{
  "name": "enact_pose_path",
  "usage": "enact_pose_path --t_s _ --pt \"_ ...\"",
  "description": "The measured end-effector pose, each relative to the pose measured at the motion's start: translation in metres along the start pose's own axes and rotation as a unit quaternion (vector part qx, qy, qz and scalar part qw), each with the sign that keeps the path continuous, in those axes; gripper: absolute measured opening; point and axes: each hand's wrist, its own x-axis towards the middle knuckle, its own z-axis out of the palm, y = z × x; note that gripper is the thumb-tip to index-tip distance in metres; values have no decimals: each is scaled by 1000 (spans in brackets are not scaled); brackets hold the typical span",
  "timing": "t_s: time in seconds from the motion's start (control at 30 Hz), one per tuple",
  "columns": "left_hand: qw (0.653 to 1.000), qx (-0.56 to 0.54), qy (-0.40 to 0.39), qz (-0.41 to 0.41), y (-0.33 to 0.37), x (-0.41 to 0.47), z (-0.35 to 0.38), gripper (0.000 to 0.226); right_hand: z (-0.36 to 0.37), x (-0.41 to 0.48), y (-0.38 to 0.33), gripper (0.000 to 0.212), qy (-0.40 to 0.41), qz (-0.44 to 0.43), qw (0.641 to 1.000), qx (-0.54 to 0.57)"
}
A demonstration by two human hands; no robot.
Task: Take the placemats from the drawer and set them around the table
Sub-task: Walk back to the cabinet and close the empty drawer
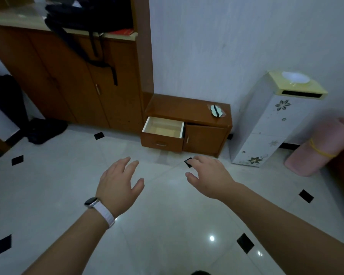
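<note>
A low brown cabinet (pixel 187 108) stands against the white wall. Its left drawer (pixel 163 129) is pulled out, and the pale inside that I can see holds nothing. No placemats and no table are in view. My left hand (pixel 119 181), with a white-strapped watch on the wrist, hovers over the floor with fingers relaxed and spread, short of the drawer. My right hand (pixel 209 174) hovers beside it, fingers loosely extended, holding nothing.
A small black-and-white object (pixel 216 110) lies on the cabinet top. A white floral-patterned standing unit (pixel 266 124) is to the right, with a rolled pink mat (pixel 322 147) beyond. A tall brown cupboard (pixel 68 76) with a black bag (pixel 87 14) on its counter stands left. The floor (pixel 68 195) is glossy tile.
</note>
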Motion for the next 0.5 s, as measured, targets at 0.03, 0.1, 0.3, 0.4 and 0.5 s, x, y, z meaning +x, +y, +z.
enact_pose_path --t_s 0.03,0.1,0.3,0.4,0.5 --pt "1000 0 -2 2 -3 12 2 58 -1 14 3 49 5 3 1000 0" --pt "1000 1 -12 4 -12 37 9 57 -1 41 8 49 10 2 1000 0" --pt "999 19 -45 1 -34 119 38 59 19 140 36 49 16 8 1000 25" --pt "998 26 -58 -6 -47 164 48 62 29 200 48 50 3 1 999 36" --pt "996 33 -77 -6 -61 208 53 65 31 256 56 51 -13 -14 999 39"
